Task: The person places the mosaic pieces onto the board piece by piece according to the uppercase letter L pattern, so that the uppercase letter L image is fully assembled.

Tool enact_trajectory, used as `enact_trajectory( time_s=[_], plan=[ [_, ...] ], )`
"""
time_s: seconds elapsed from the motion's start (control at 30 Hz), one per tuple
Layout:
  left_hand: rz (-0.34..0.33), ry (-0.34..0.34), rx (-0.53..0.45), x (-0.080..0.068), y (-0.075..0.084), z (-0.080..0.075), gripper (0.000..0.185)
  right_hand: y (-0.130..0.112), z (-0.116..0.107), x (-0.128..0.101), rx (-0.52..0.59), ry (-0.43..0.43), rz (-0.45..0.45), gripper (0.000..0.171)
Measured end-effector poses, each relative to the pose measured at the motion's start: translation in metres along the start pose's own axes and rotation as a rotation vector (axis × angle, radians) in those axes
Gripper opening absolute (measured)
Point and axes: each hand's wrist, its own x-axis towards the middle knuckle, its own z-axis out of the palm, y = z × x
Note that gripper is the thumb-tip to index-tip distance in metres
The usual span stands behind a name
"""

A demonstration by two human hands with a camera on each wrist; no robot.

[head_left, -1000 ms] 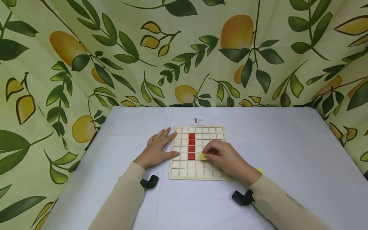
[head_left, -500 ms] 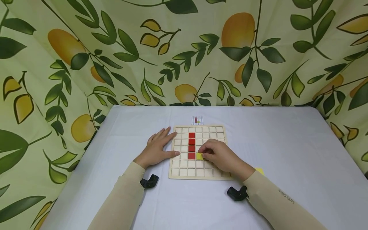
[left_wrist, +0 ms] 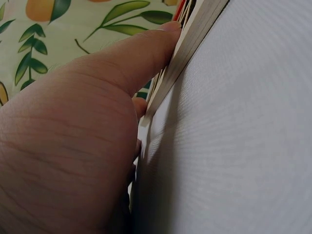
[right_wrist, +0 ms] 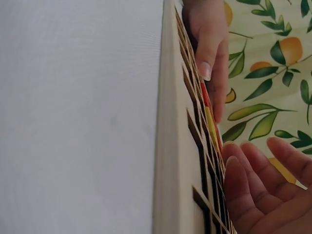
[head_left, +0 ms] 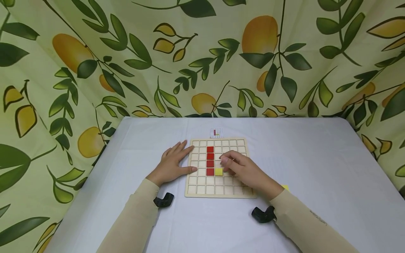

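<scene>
A wooden grid board (head_left: 201, 190) lies flat on the table. My left hand (head_left: 172, 163) rests on its left edge, fingers spread and straight, thumb on the rim. In one column sit several red square tiles (head_left: 210, 163). Beside the lowest of these, to its right, a yellow square tile (head_left: 218, 172) lies in a cell. My right hand (head_left: 245, 172) hovers over the right half of the board, fingers loosely bent around nothing, just off the yellow tile. In the right wrist view, its fingers (right_wrist: 237, 178) are apart and hold nothing.
Behind the board lies a small printed grid card (head_left: 216, 133) with red and yellow marks. Another yellow piece (head_left: 285, 187) is partly hidden by the right wrist. A white cloth (head_left: 316, 168) covers the table, and a patterned curtain (head_left: 136, 91) hangs behind.
My right hand set the yellow tile into the cell beside the lowest red tile, let go of it and lifted slightly. The left hand stayed in place.
</scene>
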Motion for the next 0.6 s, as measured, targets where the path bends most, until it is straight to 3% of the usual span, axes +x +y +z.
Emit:
enact_trajectory(
  time_s=[0.2,0.47,0.6],
  plan=[
    [-0.008,-0.002,-0.002,0.0,0.001,0.0,0.095,-0.004,-0.017,-0.009,0.147,-0.032,-0.016,0.055],
    [-0.022,-0.006,0.011,0.0,0.002,0.0,0.095,-0.001,-0.046,-0.026,0.312,-0.113,-0.154,0.067],
    [-0.022,-0.005,0.009,0.0,0.002,0.001,0.095,0.004,-0.059,-0.035,0.343,-0.132,-0.192,0.066]
  ],
)
